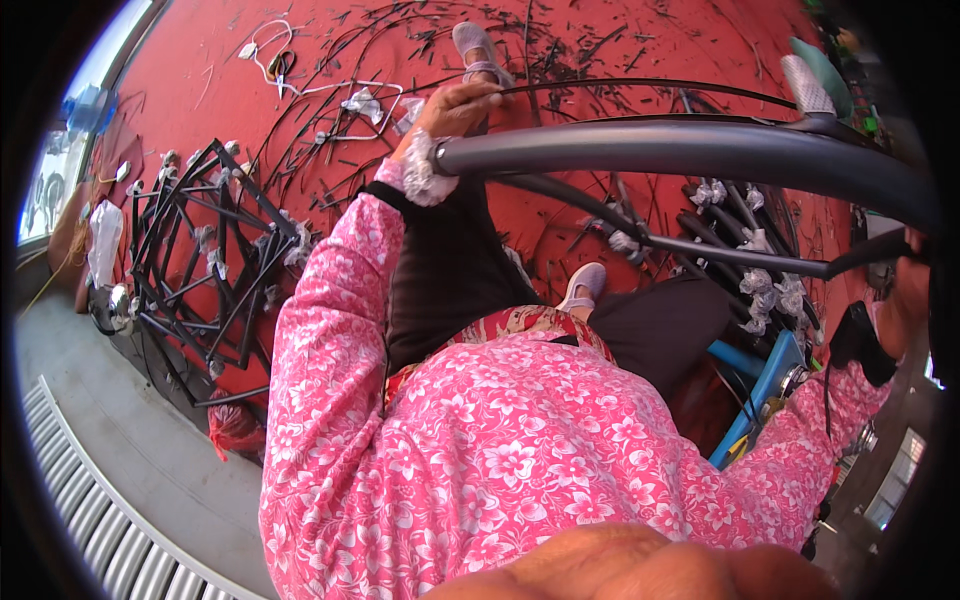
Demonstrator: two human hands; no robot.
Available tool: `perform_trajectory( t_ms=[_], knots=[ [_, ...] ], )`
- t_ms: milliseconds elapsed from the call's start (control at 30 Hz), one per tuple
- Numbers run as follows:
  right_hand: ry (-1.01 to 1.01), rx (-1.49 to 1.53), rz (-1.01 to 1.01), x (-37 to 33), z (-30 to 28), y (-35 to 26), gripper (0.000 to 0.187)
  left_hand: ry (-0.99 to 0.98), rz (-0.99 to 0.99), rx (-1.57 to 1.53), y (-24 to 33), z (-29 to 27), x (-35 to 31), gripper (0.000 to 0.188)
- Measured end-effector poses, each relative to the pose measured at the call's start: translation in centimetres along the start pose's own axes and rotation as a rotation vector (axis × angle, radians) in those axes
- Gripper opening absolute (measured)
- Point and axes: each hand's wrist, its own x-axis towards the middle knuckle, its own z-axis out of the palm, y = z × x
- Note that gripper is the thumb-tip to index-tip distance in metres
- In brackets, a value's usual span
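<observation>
A dark grey bicycle frame (pixel 650 150) stretches across in front of me to the right edge, its thick tube nearest the camera. Beyond that tube, my left hand (pixel 455 108) is closed with its fingertips on a thin black strip (pixel 660 84) that runs off to the right. White wrapping (pixel 428 175) sits at the tube's open left end, against my left wrist. At the far right, my right hand (pixel 908 295) is by the end of the lower tube, seemingly gripping it; its fingers are mostly hidden in shadow at the picture's rim.
A pile of dark frames (pixel 205 260) with white wrapping lies on the red floor (pixel 210 60) at left. More wrapped tubes (pixel 745 240) lie at right, near a blue metal piece (pixel 765 385). Black scraps (pixel 580 60), a white cord (pixel 285 75) and scissors (pixel 282 64) lie ahead.
</observation>
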Motion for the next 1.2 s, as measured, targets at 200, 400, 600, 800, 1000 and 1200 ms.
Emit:
perform_trajectory(
  t_ms=[200,400,600,800,1000,1200],
  knots=[
    [0.2,0.07,-0.095,-2.9,2.5,0.6,0.045,0.18,0.18,0.146,-1.1,0.5,-3.6,0.023],
    [0.236,-0.062,-0.041,-2.2,5.9,-0.6,0.037,0.257,-0.051,-0.185,-0.7,1.5,-4.3,0.024],
    [0.245,-0.331,-0.022,-1.3,6.4,0.2,0.032,0.252,-0.018,-0.069,2.6,3.6,-5.2,0.022],
    [0.237,-0.354,-0.031,-0.3,7.4,2.4,0.035,0.341,-0.081,0.115,3.3,5.6,-6.4,0.021],
    [0.213,-0.318,0.01,0.6,7.7,4.4,0.035,0.42,-0.185,0.151,2.3,5.7,-5.3,0.024],
    [0.284,-0.359,-0.036,0.4,7.2,5.3,0.032,0.377,-0.128,0.205,2.9,6.3,-5.2,0.026]
  ],
)
